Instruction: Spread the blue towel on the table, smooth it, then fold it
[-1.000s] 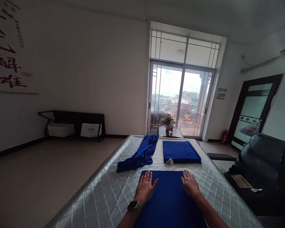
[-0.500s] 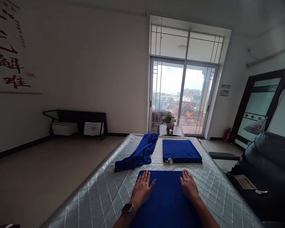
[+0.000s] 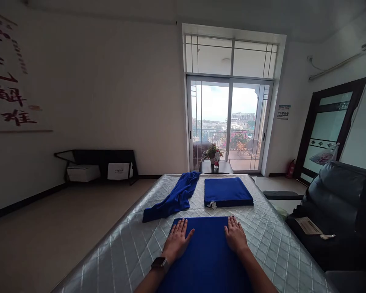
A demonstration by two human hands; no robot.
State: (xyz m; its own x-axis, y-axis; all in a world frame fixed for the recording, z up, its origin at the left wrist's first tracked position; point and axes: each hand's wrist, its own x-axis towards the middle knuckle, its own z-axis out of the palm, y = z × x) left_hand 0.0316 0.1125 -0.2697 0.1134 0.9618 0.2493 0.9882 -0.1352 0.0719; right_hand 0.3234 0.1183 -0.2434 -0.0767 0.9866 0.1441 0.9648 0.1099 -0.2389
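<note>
A smooth blue cloth [image 3: 205, 252] lies flat in front of me on a silver quilted surface [image 3: 116, 252]. On its left far corner rests my left hand [image 3: 176, 241], palm down, fingers stretched out and thumb apart. My right hand [image 3: 236, 235] lies flat on the right far corner, fingers extended. Neither hand grips anything. Beyond them sits a neat stack of folded blue cloth [image 3: 228, 190] with white tags at its near edge. Left of the stack, a crumpled blue cloth [image 3: 173, 197] stretches diagonally. The near end of the flat cloth runs out of view.
A black armchair [image 3: 332, 203] stands at the right, with a brown card [image 3: 308, 225] on its seat. Past the far edge is a small table [image 3: 205, 167] bearing a plant and a bottle [image 3: 216, 159]. A low black rack [image 3: 100, 156] lines the left wall.
The camera view has shifted slightly, moving most of the scene a little left. Both hands stay flat on the far corners of the blue cloth.
</note>
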